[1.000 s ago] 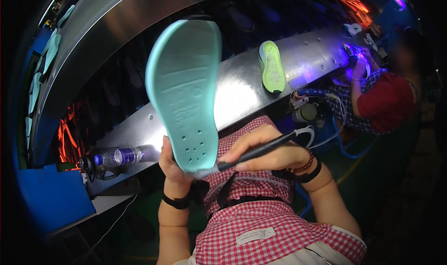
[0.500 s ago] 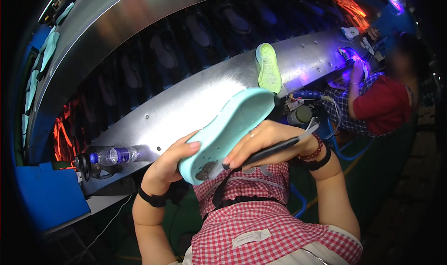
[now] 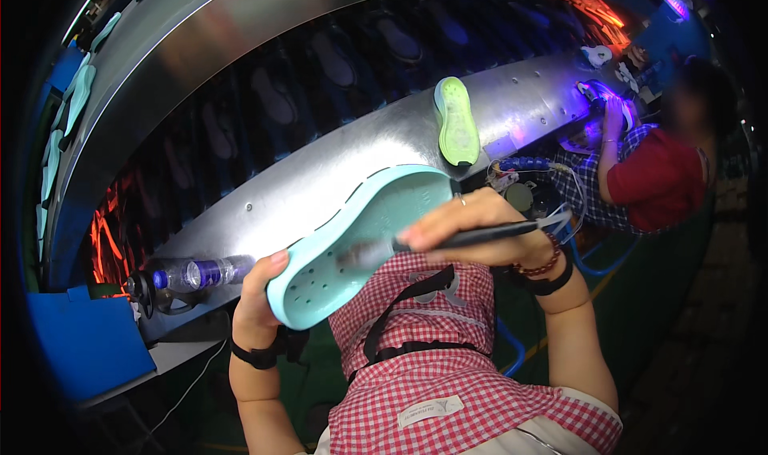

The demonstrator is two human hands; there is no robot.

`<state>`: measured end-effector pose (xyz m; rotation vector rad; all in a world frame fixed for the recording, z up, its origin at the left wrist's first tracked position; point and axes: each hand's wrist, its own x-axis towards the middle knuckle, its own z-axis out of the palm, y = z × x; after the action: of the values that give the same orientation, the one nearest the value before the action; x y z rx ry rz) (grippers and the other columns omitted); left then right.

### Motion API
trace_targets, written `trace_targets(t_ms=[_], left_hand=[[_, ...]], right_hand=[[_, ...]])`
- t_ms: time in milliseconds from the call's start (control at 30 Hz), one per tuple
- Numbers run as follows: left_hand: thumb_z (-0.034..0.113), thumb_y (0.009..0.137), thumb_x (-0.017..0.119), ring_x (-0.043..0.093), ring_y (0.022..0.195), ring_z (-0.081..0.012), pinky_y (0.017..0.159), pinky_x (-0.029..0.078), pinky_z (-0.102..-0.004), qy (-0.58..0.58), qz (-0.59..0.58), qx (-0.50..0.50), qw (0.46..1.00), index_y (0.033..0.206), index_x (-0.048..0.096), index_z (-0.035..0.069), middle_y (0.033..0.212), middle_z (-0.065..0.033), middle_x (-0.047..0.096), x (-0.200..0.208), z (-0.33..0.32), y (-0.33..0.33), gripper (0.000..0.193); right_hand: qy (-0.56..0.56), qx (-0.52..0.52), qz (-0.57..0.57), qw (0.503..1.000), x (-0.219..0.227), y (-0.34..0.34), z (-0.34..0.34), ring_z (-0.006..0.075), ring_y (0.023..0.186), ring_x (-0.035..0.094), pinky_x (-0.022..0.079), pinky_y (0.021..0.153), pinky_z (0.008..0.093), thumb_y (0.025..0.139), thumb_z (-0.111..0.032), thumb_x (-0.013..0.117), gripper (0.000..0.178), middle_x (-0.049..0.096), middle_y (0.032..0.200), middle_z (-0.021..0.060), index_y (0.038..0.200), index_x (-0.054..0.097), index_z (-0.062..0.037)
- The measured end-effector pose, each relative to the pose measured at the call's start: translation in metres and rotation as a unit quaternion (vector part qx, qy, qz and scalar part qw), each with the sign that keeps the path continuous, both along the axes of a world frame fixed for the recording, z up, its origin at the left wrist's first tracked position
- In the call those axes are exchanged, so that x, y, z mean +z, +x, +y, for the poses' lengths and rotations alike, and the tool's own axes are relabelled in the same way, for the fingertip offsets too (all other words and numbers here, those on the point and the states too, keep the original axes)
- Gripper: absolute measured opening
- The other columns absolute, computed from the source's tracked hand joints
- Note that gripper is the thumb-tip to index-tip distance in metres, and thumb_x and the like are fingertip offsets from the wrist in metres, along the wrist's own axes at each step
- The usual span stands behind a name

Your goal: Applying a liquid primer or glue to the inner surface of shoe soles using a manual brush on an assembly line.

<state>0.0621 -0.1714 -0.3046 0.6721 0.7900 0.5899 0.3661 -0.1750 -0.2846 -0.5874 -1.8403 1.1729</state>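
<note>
A light blue shoe sole point(image 3: 320, 235) is tilted in front of me, its hollow inner side towards me and small holes at its near left end. My left hand point(image 3: 260, 299) is closed on that end, thumb over the rim. In my right hand point(image 3: 472, 225) is a brush point(image 3: 488, 235) with a dark handle. Its blurred head reaches inside the sole's hollow, near the middle; whether the bristles touch the surface is hard to see. A yellow-green sole point(image 3: 458, 123) lies on the metal bench point(image 3: 320, 175) beyond.
Behind the bench, dim soles point(image 3: 332, 59) sit in a row inside a dark machine. Bottles point(image 3: 204, 273) lie at the left end, near a blue box point(image 3: 88, 335). To the right, a person in a red top point(image 3: 660, 179) works under purple light, near a green-lidded container point(image 3: 520, 195).
The blue sole has turned to show more of its inside and shifted slightly left. The brush head has moved from the near left end towards the middle.
</note>
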Motion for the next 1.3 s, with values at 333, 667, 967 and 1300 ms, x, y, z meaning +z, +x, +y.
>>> trace_targets(t_ms=[333,667,967,1300], left_hand=[[0.056,0.086,0.035,0.049,0.112,-0.0352,0.095,0.038,-0.0537,0.011,-0.255,0.216,0.942,0.125,0.044,0.000,0.121,-0.0169,0.051,-0.043,0.003,-0.009,0.069],[0.072,0.082,0.020,0.051,0.105,-0.0326,0.092,0.040,-0.0494,0.007,-0.247,0.226,0.942,0.127,0.039,0.003,0.117,-0.0150,0.052,-0.051,0.001,0.065,0.084],[0.077,0.077,0.023,0.052,0.097,-0.0283,0.091,0.038,-0.0492,0.079,-0.244,0.281,0.925,0.121,0.043,0.004,0.101,-0.0122,0.054,-0.029,0.003,0.060,0.088],[0.079,0.076,0.022,0.053,0.097,-0.0300,0.091,0.040,-0.0474,0.139,-0.205,0.375,0.893,0.122,0.042,0.003,0.103,-0.0138,0.056,-0.017,0.014,0.054,0.091]], right_hand=[[-0.001,-0.042,0.053,0.998,0.020,-0.010,-0.027,0.0234,0.084,0.065,0.047,0.077,0.0312,0.067,0.001,0.072,0.025,0.066,0.094,0.0173,0.091,0.066,-0.0009],[0.026,-0.139,-0.027,0.990,-0.035,-0.048,-0.015,0.0179,0.069,0.062,0.049,0.065,0.0275,0.071,0.000,0.069,0.025,0.065,0.083,0.0110,0.095,0.065,0.0004],[0.029,-0.043,-0.023,0.998,-0.005,-0.037,-0.022,0.0215,0.073,0.063,0.050,0.064,0.0295,0.068,-0.002,0.071,0.023,0.066,0.082,0.0123,0.090,0.066,-0.0004],[-0.052,-0.099,0.037,0.993,-0.008,-0.042,-0.018,0.0187,0.073,0.062,0.048,0.064,0.0280,0.071,-0.004,0.070,0.020,0.065,0.080,0.0105,0.090,0.066,-0.0012]])
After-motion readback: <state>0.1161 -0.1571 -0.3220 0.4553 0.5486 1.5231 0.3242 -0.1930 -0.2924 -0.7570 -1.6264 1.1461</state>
